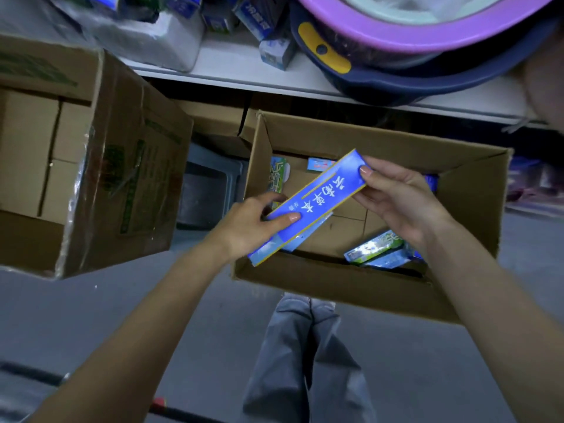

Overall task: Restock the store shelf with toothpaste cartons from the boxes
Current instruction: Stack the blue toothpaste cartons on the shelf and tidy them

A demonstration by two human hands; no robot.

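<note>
Both hands are on one blue toothpaste carton [317, 199], held just above the open cardboard box [335, 285]. The carton runs slantwise from 7 o'clock to 1 o'clock. The left hand [253, 224] has the 7 o'clock end, its grip closed with the thumb lying across the top face and the fingers curled under. The right hand [393, 196] pinches the 1 o'clock end, thumb on top. There looks to be a second blue pack pressed right under it, but I can't tell for sure.

Down in the box are a few loose cartons [375, 251] at 5 o'clock and a green-white one [279, 175] standing against the wall at 10 o'clock. A bigger brown box [122, 178] sits at 9 o'clock. The white shelf [244, 65] is at 12 o'clock, with a purple basin [427, 38] stacked in a navy one [396, 83].
</note>
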